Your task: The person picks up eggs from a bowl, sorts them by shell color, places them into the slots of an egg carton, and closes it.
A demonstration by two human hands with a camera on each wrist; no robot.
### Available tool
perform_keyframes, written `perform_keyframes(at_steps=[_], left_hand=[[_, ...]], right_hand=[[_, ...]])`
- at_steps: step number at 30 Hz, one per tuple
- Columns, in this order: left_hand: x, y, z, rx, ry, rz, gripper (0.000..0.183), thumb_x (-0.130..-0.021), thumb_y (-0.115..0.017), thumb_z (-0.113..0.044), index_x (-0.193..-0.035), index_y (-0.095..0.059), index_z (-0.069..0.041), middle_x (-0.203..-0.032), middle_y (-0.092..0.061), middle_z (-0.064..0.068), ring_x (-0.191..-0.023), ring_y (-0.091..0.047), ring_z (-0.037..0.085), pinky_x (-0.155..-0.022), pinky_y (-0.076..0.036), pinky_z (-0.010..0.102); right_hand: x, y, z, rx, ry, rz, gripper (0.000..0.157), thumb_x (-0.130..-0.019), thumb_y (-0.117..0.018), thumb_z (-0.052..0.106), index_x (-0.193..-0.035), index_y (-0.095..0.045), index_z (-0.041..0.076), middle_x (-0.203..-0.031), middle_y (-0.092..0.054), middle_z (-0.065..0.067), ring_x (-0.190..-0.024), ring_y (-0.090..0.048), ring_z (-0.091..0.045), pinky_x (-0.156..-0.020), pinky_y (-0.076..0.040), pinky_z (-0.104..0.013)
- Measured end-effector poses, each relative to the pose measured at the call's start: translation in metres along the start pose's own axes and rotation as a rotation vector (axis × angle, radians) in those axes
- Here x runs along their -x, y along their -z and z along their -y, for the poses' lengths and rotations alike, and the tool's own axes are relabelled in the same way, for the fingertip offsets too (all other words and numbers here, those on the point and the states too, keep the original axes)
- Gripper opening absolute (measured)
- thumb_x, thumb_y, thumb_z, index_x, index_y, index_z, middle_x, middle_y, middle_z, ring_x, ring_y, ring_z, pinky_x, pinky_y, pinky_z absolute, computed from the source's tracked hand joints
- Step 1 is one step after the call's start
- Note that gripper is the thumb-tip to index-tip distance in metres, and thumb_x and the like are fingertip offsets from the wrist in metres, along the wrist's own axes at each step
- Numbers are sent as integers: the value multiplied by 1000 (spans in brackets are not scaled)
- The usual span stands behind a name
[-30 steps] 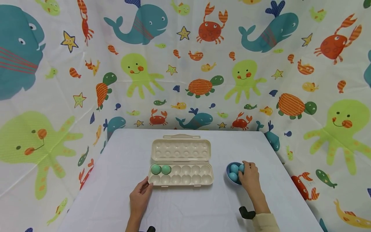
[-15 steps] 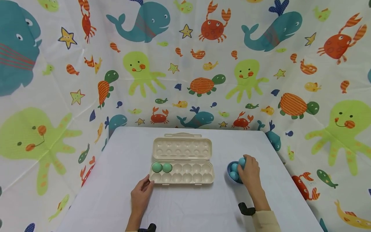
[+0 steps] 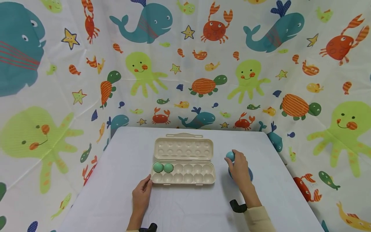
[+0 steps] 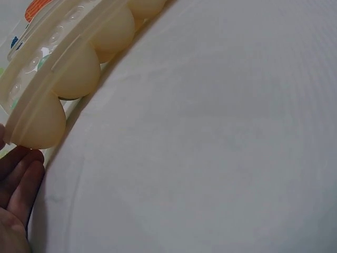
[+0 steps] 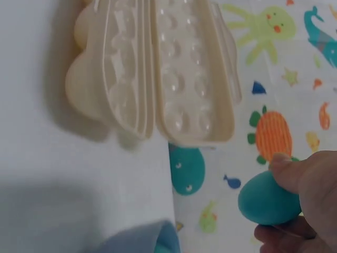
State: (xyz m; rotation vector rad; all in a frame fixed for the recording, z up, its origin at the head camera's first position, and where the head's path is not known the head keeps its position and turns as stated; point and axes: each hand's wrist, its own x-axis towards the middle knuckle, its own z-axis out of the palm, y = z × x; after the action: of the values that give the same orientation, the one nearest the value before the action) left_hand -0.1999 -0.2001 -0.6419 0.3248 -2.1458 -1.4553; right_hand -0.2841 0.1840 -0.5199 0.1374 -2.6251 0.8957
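A beige egg carton lies open on the table, its lid folded back away from me. Two green eggs fill the two leftmost cups of its back row. My left hand holds the carton's front left corner, thumb at the rim and fingers under the edge. Between thumb and fingers, my right hand grips a blue egg, raised above the table. Below that hand stands a blue bowl, mostly hidden by it; a bit of blue egg shows inside.
A white cloth covers the table. Behind and at both sides hangs a white curtain printed with sea animals. Black camera mounts sit at both wrists.
My right hand has lifted one blue egg out of the bowl and moved it up and left. The left hand stays at the carton's corner. The head view has shifted slightly.
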Motion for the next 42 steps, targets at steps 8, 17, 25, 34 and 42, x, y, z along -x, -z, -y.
perform_keyframes(at_steps=[8,17,25,34,42], left_hand=[[0,0,-3,-15,14,-8,26,-97,-66,-12,-122,-71,-5,-123,-72,11,-99,-51,-25,-82,-45,-3],[-1,0,-5,4,34,-9,28,-97,-66,-13,-123,-68,-3,-120,-73,15,-96,-65,-6,-80,-48,0],[0,-1,-5,28,58,-7,24,-96,-67,-14,-116,-66,-1,-111,-74,17,-88,-62,-11,-75,-50,1],[0,-1,-4,60,51,-20,21,-95,-69,-13,-111,-67,0,-108,-74,18,-86,-63,-10,-75,-52,3],[-2,-1,-4,46,40,-34,18,-94,-69,-12,-108,-69,0,-106,-75,19,-86,-65,-7,-74,-51,3]], right_hand=[[0,-25,34,-10,216,-93,52,-90,-74,16,-130,-52,-10,-119,-60,-31,-110,-58,-46,-90,-50,-60],[-1,-48,73,-41,324,-89,51,-89,-76,16,-127,-53,-9,-115,-62,-25,-104,-60,-38,-87,-53,-54],[3,-67,111,-107,401,-34,45,-86,-79,14,-123,-57,-2,-116,-60,-17,-104,-61,-30,-87,-57,-43],[5,-84,151,-145,481,69,42,-88,-78,16,-125,-61,5,-116,-54,-12,-102,-63,-21,-90,-60,-34],[12,-115,166,-50,591,114,46,-88,-78,23,-127,-62,5,-114,-62,-8,-99,-65,-18,-86,-59,-31]])
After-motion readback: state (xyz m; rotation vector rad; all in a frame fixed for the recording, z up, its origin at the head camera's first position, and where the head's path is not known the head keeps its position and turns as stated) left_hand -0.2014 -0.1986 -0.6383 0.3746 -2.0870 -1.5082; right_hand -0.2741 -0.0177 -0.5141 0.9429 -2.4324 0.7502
